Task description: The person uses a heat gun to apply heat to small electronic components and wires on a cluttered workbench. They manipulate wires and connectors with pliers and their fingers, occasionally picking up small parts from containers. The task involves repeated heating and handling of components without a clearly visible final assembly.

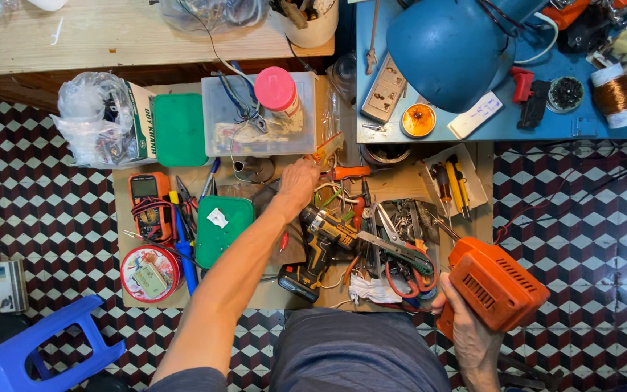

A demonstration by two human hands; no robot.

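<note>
Your right hand (466, 330) is wrapped around the grip of an orange drill (493, 283), holding it low on the right, just off the edge of the cardboard (121, 210) that carries the tools. The drill's body runs up and to the left from your fist, so its nose points toward the heap of pliers (400, 250) and other loose tools in the middle. Your left hand (297, 181) is stretched far forward across the mat, fingers curled down at the far edge of the heap, right by a small orange-handled tool (350, 173) and just below the clear box (255, 120) with the pink-capped can (277, 91). You can see the fingers bent, but whether they already pinch something is hidden by the back of the hand, so I cannot tell. A yellow-and-black cordless drill (321, 243) lies between your two hands, its long axis running from near left to far right, nearer your left forearm than your right fist. The orange drill is well apart from your left hand; the whole tool heap sits between them. To the left lie a multimeter (148, 203), a green lid (223, 229) and a round tin (150, 274).
</note>
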